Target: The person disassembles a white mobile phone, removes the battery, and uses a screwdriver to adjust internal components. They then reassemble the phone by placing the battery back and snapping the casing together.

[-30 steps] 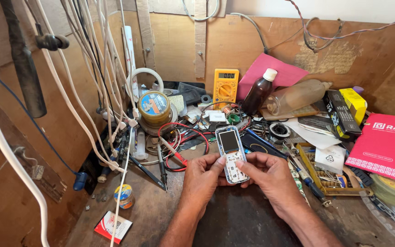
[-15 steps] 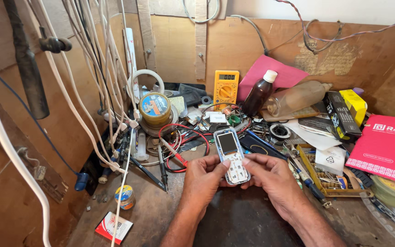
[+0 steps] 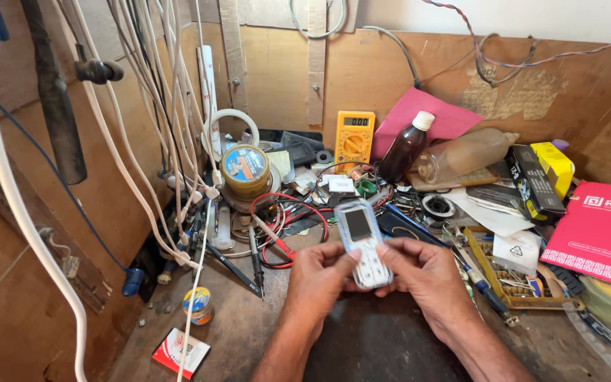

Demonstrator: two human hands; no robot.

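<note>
Gripping phone (image 3: 362, 240), hands (image 3: 323, 272) seemingly crowd clutter.

Phone (image 3: 362, 242) held between left hand (image 3: 319, 272) and right hand (image 3: 422, 272), above the near middle of the workbench (image 3: 249, 339). Behind it: multimeter (image 3: 353, 140) upright against the back wall, bottle (image 3: 406, 147) just to its right, a larger bottle (image 3: 464, 154) lying on its side further right. Solder spool (image 3: 245, 170) left of the multimeter; test leads (image 3: 288, 226) coiled between spool and phone. Hanging cables (image 3: 164, 127) at far left. Small tin (image 3: 197, 303) and flat packet (image 3: 180, 351) at near left. Parts tray (image 3: 507, 272) right of the right hand.
</note>
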